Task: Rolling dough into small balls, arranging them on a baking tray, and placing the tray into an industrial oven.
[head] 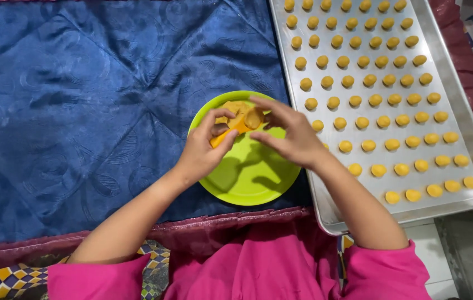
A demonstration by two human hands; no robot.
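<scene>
My left hand point(206, 147) holds an orange spoon point(231, 131) over a lime-green plate point(247, 178). The spoon's bowl is filled with yellow dough point(253, 118). My right hand point(289, 133) has its fingers spread around the spoon's bowl, fingertips touching the dough in it. A lump of the same yellow dough point(234, 107) lies at the plate's far edge, partly hidden by my fingers.
A silver baking tray point(472, 139) lies to the right, lined with rows of several small yellow dough balls point(375, 100). A blue patterned cloth point(80, 100) covers the surface to the left. Pink sleeves and a pink garment show at the bottom.
</scene>
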